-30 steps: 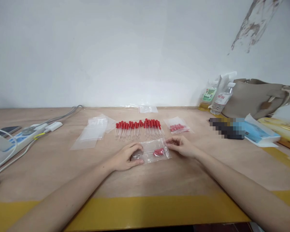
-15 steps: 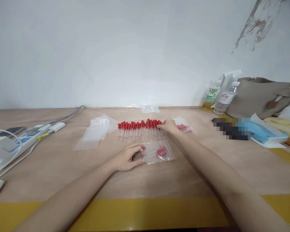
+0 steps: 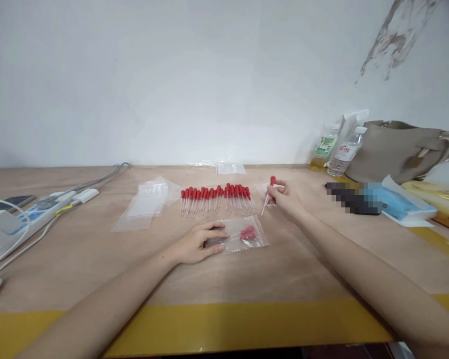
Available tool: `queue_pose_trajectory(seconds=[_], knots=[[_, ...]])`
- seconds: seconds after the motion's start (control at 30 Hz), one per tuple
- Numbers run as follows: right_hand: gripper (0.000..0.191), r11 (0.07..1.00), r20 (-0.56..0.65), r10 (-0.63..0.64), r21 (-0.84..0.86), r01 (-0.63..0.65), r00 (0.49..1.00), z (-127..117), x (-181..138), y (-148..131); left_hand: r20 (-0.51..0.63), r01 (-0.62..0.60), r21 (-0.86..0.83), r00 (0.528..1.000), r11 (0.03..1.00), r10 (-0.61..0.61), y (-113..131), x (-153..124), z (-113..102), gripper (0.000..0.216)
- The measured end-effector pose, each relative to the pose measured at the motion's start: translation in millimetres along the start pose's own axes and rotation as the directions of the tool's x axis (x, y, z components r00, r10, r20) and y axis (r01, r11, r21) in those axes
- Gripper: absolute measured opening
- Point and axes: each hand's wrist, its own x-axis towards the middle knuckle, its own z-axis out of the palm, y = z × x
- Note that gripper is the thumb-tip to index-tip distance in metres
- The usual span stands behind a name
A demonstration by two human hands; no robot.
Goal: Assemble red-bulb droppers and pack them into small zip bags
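Note:
In my right hand (image 3: 284,197) is a dropper (image 3: 272,180), pinched between the fingers, red bulb up and thin clear tube slanting down to the left. My left hand (image 3: 200,243) lies on the table with fingers apart, touching the left end of a clear zip bag (image 3: 261,238). Two red-bulbed droppers (image 3: 247,232) lie inside that bag, their bulbs toward its right end. Beyond the bag, a row of loose droppers (image 3: 205,194) is laid out with bulbs pointing away from me. Partly hidden behind my right hand lies another bag (image 3: 261,188).
Flat clear bags (image 3: 147,199) are piled left of the row, and a single bag (image 3: 231,169) lies by the wall. A power strip (image 3: 41,219) with cables is at left. Two bottles (image 3: 344,152), a grey handbag (image 3: 392,149) and a blue packet (image 3: 407,204) stand at right.
My right hand has left the right end of the row with a dropper and moved right, lifting it. My left hand stays at the bag, its fingers slightly straighter.

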Motion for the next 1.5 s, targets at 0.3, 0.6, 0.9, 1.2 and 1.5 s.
queue_pose_trajectory(seconds=[0.3, 0.6, 0.9, 1.2, 1.5], knots=[[0.056, 0.987, -0.082, 0.052, 0.159, -0.038, 0.995, -13.6, -42.4, 28.7, 0.016, 0.020, 0.004, 1.000, 1.000, -0.020, 0.2, -0.1, -0.6, 0.034], [0.047, 0.954, 0.101, 0.147, 0.247, -0.168, 0.984, -6.3, -62.3, 28.4, -0.001, 0.015, 0.018, 1.000, 1.000, -0.015, 1.5, 0.2, -1.7, 0.042], [0.024, 0.976, 0.410, 0.088, -0.219, 0.004, 0.908, -22.7, -52.5, 27.1, -0.033, 0.011, 0.000, 0.999, 1.000, -0.011, 8.6, 1.2, -3.7, 0.049], [0.032, 0.973, 0.622, -0.007, -0.175, 0.148, 0.783, -6.4, -61.4, 22.6, -0.031, -0.011, 0.000, 0.999, 1.000, 0.011, 8.0, 2.2, -2.7, 0.049], [0.018, 0.823, 0.218, 0.082, -0.566, 0.058, 0.972, -3.8, 0.0, 11.7, -0.015, 0.001, 0.023, 1.000, 1.000, -0.001, 0.6, 0.2, 1.5, 0.040]])
